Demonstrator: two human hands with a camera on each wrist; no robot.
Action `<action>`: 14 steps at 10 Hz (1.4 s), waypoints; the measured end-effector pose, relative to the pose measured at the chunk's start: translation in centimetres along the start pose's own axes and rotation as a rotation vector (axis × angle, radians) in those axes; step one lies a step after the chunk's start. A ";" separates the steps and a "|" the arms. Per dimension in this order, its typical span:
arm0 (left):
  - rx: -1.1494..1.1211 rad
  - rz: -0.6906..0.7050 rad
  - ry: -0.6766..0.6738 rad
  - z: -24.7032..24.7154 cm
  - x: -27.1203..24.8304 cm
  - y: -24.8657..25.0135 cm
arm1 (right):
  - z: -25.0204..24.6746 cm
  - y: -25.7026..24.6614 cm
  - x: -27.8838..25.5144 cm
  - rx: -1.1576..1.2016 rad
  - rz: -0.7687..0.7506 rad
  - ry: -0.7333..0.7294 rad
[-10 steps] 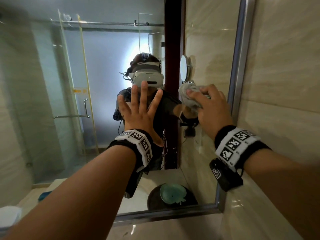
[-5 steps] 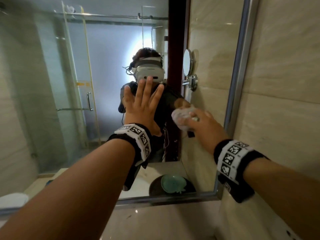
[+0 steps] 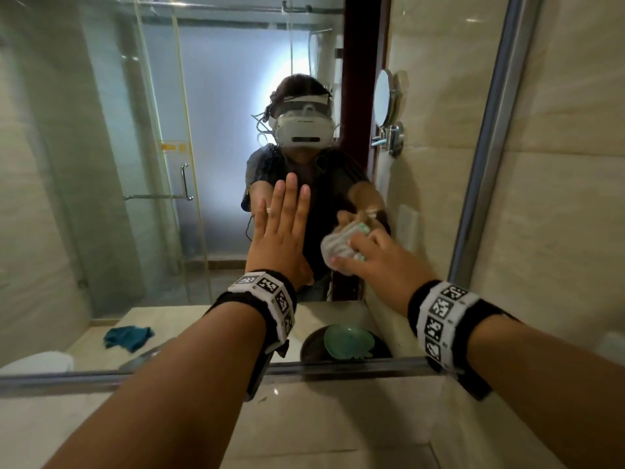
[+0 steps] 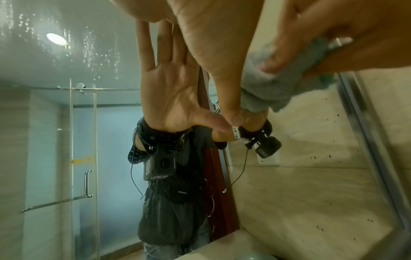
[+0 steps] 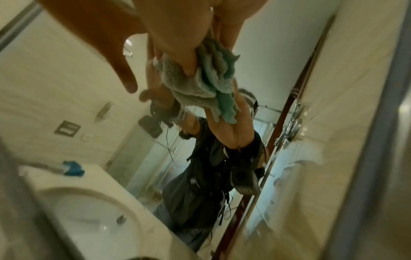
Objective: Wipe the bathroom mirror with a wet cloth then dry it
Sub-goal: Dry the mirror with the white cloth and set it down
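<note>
The bathroom mirror [image 3: 101, 164] fills the wall ahead inside a metal frame [image 3: 490, 164]. My left hand [image 3: 284, 228] lies flat on the glass with straight fingers held together; in the left wrist view its palm and thumb [image 4: 211, 44] meet their own reflection. My right hand [image 3: 372, 262] grips a crumpled grey and teal cloth [image 3: 340, 247] and presses it on the glass just right of the left hand. In the right wrist view the fingers [image 5: 177, 35] bunch the cloth [image 5: 200, 82] against the mirror. Water drops [image 4: 89, 52] streak the upper glass.
A beige tiled wall [image 3: 558, 198] runs along the right of the frame. Reflected in the mirror are a blue cloth [image 3: 128, 336] on the counter, a green dish [image 3: 348, 340], a small round wall mirror [image 3: 385, 96], a sink [image 5: 89, 219] and a glass shower door [image 3: 169, 181].
My right hand has slid the cloth down and leftward over the glass, from near the right frame to beside the left hand. The left hand stays flat, its fingers now closer together.
</note>
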State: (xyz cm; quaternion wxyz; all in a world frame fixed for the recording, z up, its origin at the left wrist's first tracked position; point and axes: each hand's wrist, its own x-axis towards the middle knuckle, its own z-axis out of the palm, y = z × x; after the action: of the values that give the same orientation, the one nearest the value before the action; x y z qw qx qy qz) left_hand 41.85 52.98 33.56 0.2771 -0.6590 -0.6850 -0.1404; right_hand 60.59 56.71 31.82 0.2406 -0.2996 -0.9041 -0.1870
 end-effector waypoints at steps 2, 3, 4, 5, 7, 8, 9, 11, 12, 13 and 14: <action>0.016 0.006 0.006 0.3 0.1 0.0 | -2.6 1.5 0.6 -0.172 0.036 0.107; 0.016 0.011 0.005 0.4 0.1 -0.1 | -5.3 1.5 3.5 -0.088 0.185 0.374; 0.043 0.006 0.031 0.8 0.2 -0.1 | -4.9 0.8 4.4 -0.077 0.170 0.430; 0.081 -0.002 0.065 1.3 0.0 0.1 | -2.9 0.0 2.9 0.027 0.158 0.303; 0.086 0.024 0.090 1.9 -0.2 0.1 | 3.9 -1.1 -4.2 -0.037 0.071 -0.074; 0.083 0.023 0.089 2.1 -0.6 0.1 | 4.5 -1.1 -5.5 -0.084 0.041 -0.059; 0.051 0.038 0.070 2.5 -1.2 0.3 | 2.3 -1.1 -4.2 -0.044 0.144 -0.076; 0.052 0.070 0.019 4.9 -3.6 0.9 | -1.9 1.0 -0.1 -0.034 0.371 0.302; 0.041 0.067 0.032 5.9 -4.1 1.5 | 0.1 0.6 -1.3 -0.052 0.296 0.187; 0.018 0.057 0.051 6.6 -4.2 1.9 | 3.4 -0.8 -3.7 0.053 0.165 0.154; 0.014 0.060 0.055 7.3 -4.6 2.1 | 7.0 -2.1 -6.4 0.064 0.167 -0.101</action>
State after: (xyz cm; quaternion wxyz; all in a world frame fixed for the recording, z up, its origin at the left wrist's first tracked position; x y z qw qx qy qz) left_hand 42.43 53.41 24.68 0.3046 -0.6732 -0.6579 -0.1454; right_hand 61.53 55.58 22.20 0.2191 -0.3752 -0.8923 -0.1221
